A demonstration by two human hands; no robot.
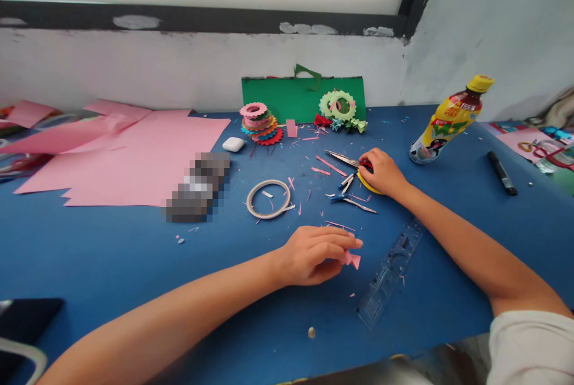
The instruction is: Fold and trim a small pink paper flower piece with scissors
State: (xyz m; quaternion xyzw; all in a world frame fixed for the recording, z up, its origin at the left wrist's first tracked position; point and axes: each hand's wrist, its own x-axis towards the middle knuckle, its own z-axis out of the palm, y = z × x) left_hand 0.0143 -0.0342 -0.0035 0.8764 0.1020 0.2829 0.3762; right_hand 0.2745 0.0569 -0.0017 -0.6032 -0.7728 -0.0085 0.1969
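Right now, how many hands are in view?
2: the left hand, nearer, holding a small pink paper piece, and the right hand, farther away, at the scissors. No others show.

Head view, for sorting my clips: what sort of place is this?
Probably an indoor craft corner, judging by the scissors, the large pink sheets and the clear ruler.

Wording on the worktop defies reading | Drink bottle [448, 119], right of the fingers of the right hand [382, 173]: yellow label [452, 115] shows bold green lettering and smaller print, none legible | Clear ruler [391, 271], right of the fingers of the left hand [314, 256]: printed marks too small to decipher
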